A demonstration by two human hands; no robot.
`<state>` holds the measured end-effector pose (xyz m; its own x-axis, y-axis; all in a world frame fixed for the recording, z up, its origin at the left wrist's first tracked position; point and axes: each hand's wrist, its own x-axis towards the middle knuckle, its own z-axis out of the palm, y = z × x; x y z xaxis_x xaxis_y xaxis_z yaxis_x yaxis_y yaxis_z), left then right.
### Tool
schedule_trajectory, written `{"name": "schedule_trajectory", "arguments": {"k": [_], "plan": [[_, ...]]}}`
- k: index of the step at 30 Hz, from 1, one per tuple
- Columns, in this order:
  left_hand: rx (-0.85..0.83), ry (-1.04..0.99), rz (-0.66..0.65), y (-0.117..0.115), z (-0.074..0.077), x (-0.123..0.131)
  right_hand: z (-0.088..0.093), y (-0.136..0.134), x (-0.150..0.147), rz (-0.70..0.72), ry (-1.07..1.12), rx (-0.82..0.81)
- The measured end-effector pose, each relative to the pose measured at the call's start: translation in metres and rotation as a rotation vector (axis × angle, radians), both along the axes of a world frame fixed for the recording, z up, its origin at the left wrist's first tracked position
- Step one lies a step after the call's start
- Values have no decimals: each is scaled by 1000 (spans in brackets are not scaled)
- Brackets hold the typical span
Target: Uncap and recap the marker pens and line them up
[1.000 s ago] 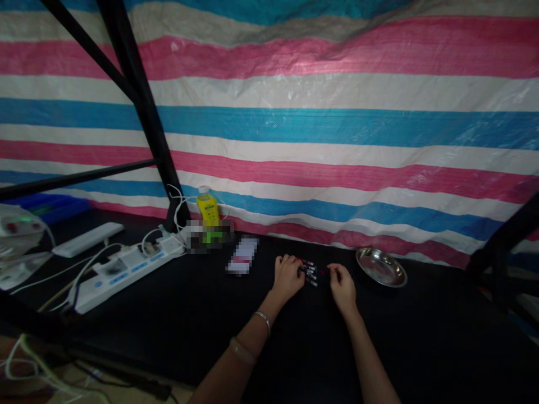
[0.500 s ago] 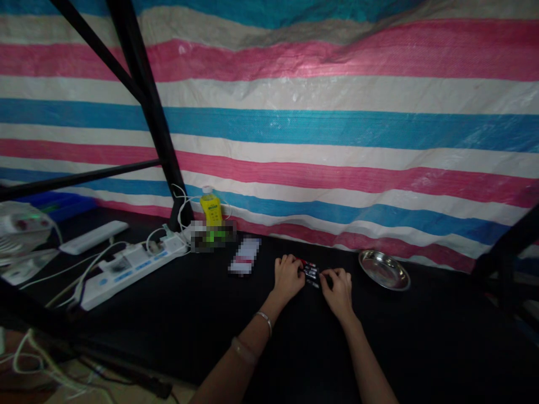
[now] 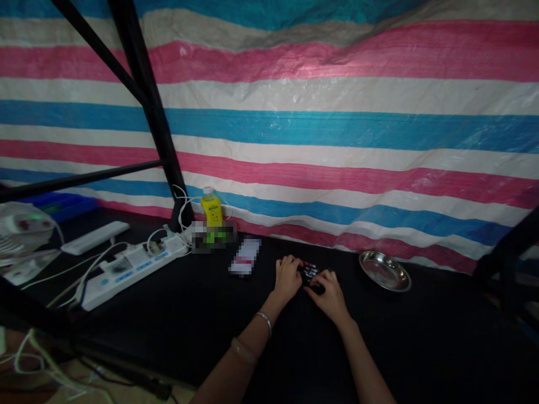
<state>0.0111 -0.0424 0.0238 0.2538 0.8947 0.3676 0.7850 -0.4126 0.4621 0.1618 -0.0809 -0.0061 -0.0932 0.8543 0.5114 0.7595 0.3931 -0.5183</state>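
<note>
Several small dark cylinders with silver and red marks (image 3: 310,270) lie side by side on the black table (image 3: 269,348), between my hands. At their left ends is my left hand (image 3: 288,276), its fingers curled against them. My right hand (image 3: 329,293) reaches over their near right side, thumb and fingers bent around the nearest part. The fingers hide what lies between them. To the right of my right hand rests a shiny round metal dish (image 3: 384,271).
Left of my hands lies a phone (image 3: 245,257), blurred out. Farther left are a yellow bottle (image 3: 211,209), a white power strip (image 3: 132,269) with cables, and a white fan-like object (image 3: 25,230). A black metal post (image 3: 154,120) stands before a striped sheet (image 3: 337,129).
My right hand has moved left and slightly nearer to me, from the right ends of the cylinders to over their near side. My left hand has barely moved.
</note>
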Motion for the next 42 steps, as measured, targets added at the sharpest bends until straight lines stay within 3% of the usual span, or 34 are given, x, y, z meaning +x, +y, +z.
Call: {"name": "schedule_trajectory", "arguments": {"k": [16, 21, 29, 33, 36, 42], "plan": [[-31, -44, 17, 3, -1, -1, 0, 1, 1, 33, 4, -24], [-26, -84, 23, 2, 1, -1, 2, 0, 2, -22, 44, 3], [76, -425, 197, 7, 3, -6, 1, -1, 1, 8, 50, -45], [110, -620, 245, 16, -3, -11, 6, 1, -4, 47, 277, -59], [129, -660, 170, 16, -2, -11, 10, 2, -13, 64, 592, -139], [199, -400, -69, -4, 8, 0, 16, 1, -26, 212, 1223, -535]]}}
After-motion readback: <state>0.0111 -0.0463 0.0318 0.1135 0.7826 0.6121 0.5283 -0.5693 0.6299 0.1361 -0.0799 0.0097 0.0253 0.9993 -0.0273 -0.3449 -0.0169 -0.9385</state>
